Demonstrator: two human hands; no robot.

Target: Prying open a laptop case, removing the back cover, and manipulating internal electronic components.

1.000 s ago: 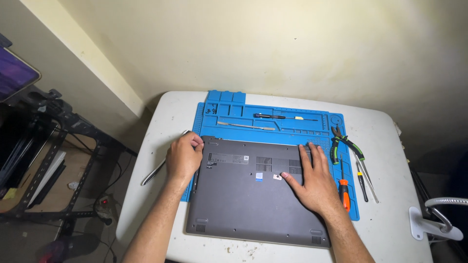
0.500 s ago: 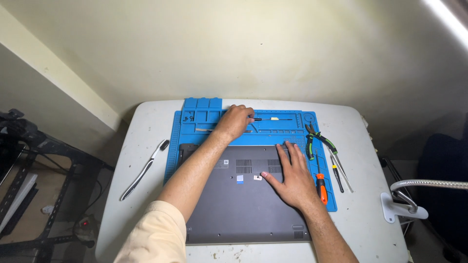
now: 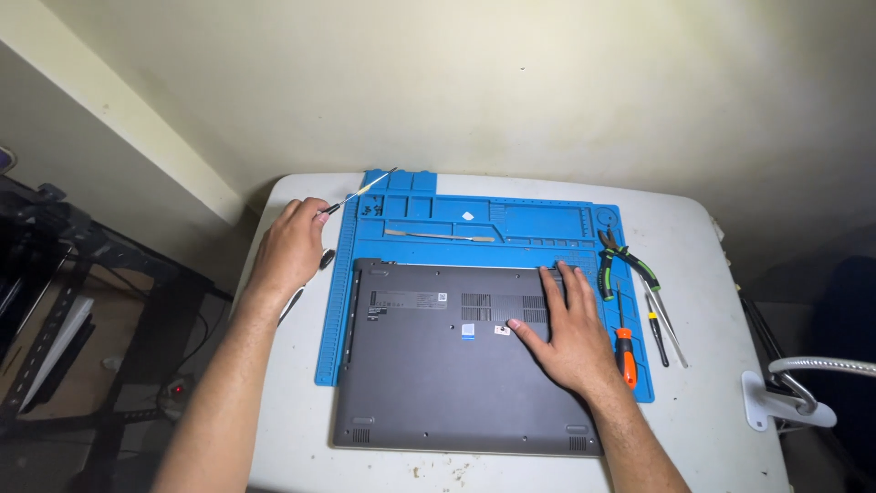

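Grey laptop [image 3: 456, 365] under right hand [image 3: 568, 333]; left hand [image 3: 290, 245] grips screwdriver [image 3: 358, 192].

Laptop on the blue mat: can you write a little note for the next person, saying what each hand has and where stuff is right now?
Left hand: grip closed on a thin screwdriver, raised over the mat's left edge.
Right hand: flat on the laptop, holding nothing.
Laptop lies bottom-up on the blue mat, cover still on.
Metal spudger lies in the mat's tray; pliers, orange-handled screwdriver and tweezers sit to the right.
Left: screws look still in; cover not lifted.

Green-handled pliers [image 3: 623, 260] lie beside tweezers [image 3: 666, 321].
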